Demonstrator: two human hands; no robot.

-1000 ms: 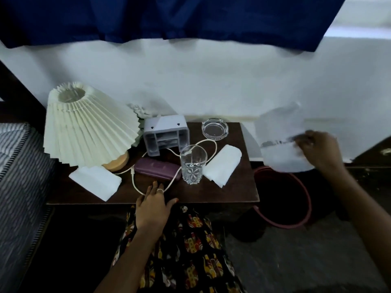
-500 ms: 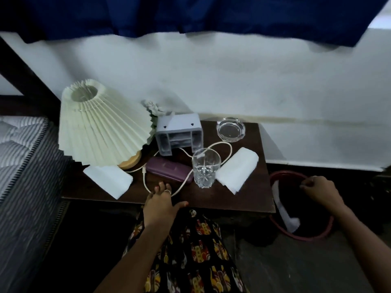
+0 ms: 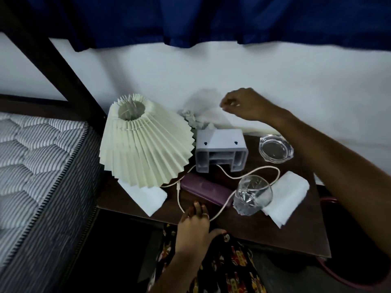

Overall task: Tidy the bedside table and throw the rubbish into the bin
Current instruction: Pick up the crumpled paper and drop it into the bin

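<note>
Just behind the grey stand (image 3: 221,149), one crumpled tissue (image 3: 191,117) lies at the wall; the right hand (image 3: 245,103) hovers above, fingers curled, empty. Two folded tissues (image 3: 285,195) (image 3: 146,197) rest on the bedside table (image 3: 275,231). The left hand (image 3: 195,226) lies flat, fingers straight, on the front edge.

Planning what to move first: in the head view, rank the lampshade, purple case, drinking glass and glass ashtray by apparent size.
1. lampshade, by far the largest.
2. purple case, long and flat.
3. drinking glass and glass ashtray: they look about alike, and the glass is nearer the camera, so unranked.
</note>
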